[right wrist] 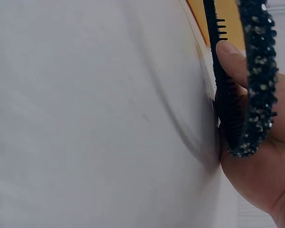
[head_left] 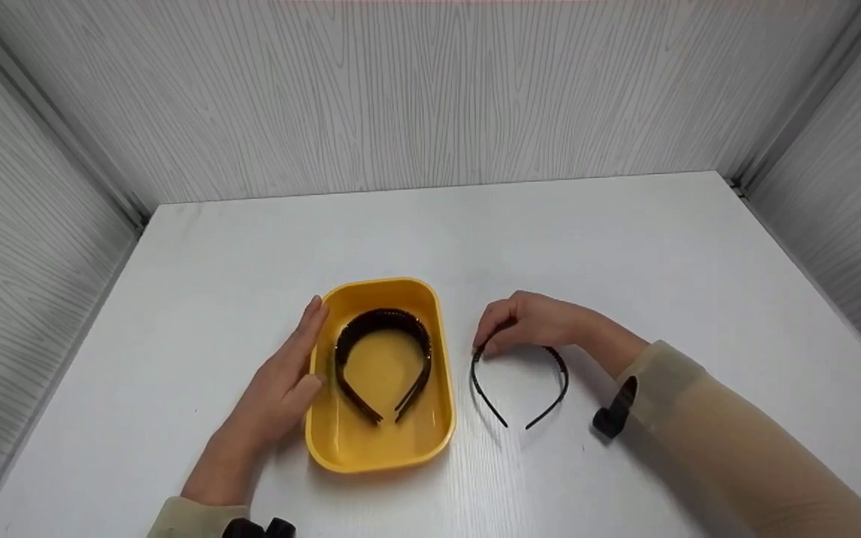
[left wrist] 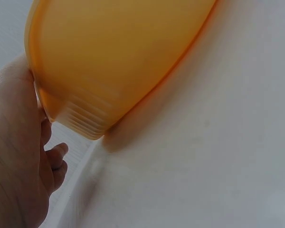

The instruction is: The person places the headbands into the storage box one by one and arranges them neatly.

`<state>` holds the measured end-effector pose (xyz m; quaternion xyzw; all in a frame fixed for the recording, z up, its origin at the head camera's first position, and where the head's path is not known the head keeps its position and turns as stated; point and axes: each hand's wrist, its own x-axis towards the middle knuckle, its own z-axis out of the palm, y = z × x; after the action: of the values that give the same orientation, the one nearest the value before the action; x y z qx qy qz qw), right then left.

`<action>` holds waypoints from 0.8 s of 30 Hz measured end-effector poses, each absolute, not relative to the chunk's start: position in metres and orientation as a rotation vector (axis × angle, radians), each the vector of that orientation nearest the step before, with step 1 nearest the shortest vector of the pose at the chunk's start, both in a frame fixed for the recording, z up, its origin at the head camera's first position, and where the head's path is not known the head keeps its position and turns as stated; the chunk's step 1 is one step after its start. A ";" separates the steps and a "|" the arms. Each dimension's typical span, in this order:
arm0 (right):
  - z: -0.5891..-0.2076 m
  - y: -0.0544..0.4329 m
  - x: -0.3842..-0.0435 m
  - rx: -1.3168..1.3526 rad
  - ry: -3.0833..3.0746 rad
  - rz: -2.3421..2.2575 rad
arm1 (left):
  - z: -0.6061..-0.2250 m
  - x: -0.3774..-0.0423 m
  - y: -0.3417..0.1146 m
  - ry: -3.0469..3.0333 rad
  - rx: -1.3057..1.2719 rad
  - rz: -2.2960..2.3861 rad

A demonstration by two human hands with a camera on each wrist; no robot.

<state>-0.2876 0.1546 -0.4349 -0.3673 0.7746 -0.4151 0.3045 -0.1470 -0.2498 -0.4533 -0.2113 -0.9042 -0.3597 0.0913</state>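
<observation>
A yellow plastic box (head_left: 378, 452) with rounded corners stands on the table, holding dark headbands (head_left: 382, 320) that overlap in a stack. Along the box's left outer wall lies my left hand (head_left: 281, 388), its fingers stretched toward the far corner and the thumb near the rim. To the right of the box, my right hand (head_left: 531, 325) pinches a thin black headband (head_left: 475, 377) at its upper left curve. Its two ends point toward me. In the right wrist view this headband (right wrist: 260, 71) shows inner comb teeth and a sparkly beaded outer face, with the thumb against the band.
The white table (head_left: 699, 299) spreads around the box and hands. Behind it rises a grey wood-grain panel (head_left: 430, 97), with side panels at left (head_left: 19, 246) and right (head_left: 834, 164). Black bands with small fittings (head_left: 610, 422) sit on both wrists.
</observation>
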 end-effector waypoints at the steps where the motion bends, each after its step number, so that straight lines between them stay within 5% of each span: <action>1: -0.434 0.155 -0.288 -0.968 2.048 -1.107 | -0.453 -0.147 -0.249 -2.687 -0.626 -1.071; 24: -0.365 0.149 -0.300 -1.016 2.186 -1.186 | -0.454 -0.149 -0.246 -2.693 -0.625 -1.093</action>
<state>-0.2996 0.1489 -0.3649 -0.3684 0.7927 -0.4301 0.2257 -0.1495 -0.2460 -0.4545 -0.2095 -0.9026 -0.3664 0.0841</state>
